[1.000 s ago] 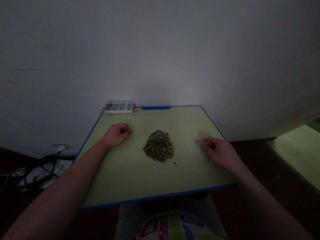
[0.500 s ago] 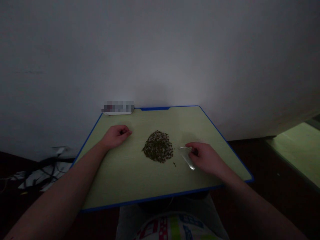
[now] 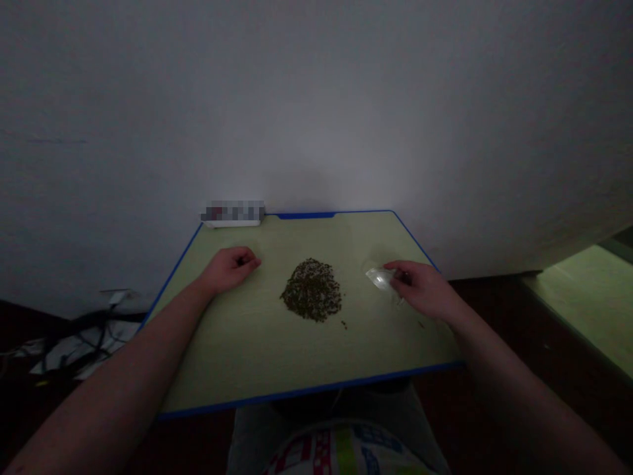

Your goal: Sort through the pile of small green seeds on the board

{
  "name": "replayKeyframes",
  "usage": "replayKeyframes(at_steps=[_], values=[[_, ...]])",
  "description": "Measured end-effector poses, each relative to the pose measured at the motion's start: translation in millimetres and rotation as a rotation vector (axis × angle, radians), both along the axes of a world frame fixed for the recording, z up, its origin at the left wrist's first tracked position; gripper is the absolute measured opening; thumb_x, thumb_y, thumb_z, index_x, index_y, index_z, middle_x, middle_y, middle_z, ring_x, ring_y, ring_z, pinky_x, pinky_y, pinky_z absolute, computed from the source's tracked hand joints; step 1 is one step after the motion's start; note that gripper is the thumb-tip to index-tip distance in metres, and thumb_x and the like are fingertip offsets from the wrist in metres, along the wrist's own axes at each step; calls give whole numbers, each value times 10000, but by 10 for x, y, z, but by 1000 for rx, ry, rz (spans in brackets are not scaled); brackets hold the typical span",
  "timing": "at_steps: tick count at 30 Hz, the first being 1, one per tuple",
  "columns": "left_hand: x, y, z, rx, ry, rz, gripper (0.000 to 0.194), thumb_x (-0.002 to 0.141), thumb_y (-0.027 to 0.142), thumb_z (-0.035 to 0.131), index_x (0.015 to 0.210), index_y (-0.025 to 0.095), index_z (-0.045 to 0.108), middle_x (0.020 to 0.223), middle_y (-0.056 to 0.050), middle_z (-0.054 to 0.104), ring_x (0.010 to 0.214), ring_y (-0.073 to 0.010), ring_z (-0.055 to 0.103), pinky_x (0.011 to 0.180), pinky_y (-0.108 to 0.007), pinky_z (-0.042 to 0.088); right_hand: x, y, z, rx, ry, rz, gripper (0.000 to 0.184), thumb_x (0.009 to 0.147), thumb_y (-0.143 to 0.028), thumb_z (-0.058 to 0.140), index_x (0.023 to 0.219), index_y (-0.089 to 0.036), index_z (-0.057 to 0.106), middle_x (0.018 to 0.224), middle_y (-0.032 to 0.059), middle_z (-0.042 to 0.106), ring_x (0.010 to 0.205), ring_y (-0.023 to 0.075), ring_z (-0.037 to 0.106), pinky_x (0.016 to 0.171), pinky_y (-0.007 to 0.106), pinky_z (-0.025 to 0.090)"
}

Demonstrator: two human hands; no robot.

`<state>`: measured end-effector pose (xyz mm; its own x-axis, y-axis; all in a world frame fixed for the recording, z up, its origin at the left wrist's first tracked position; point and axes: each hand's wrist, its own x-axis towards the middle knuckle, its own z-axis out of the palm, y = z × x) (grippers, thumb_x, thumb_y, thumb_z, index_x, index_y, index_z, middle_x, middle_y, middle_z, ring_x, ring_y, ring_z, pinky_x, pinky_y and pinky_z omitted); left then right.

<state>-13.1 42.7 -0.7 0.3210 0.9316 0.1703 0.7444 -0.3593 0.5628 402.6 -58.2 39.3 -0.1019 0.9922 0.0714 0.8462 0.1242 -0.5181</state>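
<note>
A pile of small dark green grains lies in the middle of a pale green table with a blue rim. My left hand rests on the table left of the pile, its fingers curled into a loose fist with nothing seen in it. My right hand is right of the pile, fingers pinched on a small clear plastic piece that it holds just above the table. A few stray grains lie at the pile's near right edge.
A white power strip sits at the table's far left corner against the grey wall. Dark cables lie on the floor to the left. Another pale green surface shows at the right. My lap with a printed cloth is below.
My right hand swung in toward the pile with the clear piece half a second ago, then drew back right and slightly away. My left hand stayed put.
</note>
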Motion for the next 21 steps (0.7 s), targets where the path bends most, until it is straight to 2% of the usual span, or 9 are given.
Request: replayKeyframes(at_steps=[4,9,15,21], values=[[-1,-10,18,7,28,3,359,792,492,502,682,162,592,581,4,538,543,-123,463,520,-248,347,-300,147,46,22,-45,149,359,803,-172,499,1123,-165,662,718,27,668,607,152,582,590,263,424],[14,-26,41,5,-1,3,356,785,490,503,666,164,581,566,8,528,530,-116,453,509,-239,349,-516,321,5,39,-147,270,381,803,-113,467,1114,-174,680,895,69,723,751,179,636,712,285,452],[9,-18,32,11,13,5,367,786,502,511,663,164,580,560,11,516,524,-115,446,506,-242,341,-526,356,-25,45,-176,328,401,813,-94,448,1128,-183,678,1075,82,706,956,210,643,851,311,464],[5,-14,31,2,6,8,351,784,489,517,688,162,600,562,11,525,530,-118,450,510,-244,339,-443,251,-38,31,-161,355,381,821,-105,453,1113,-185,684,1087,86,705,971,222,644,876,344,473]])
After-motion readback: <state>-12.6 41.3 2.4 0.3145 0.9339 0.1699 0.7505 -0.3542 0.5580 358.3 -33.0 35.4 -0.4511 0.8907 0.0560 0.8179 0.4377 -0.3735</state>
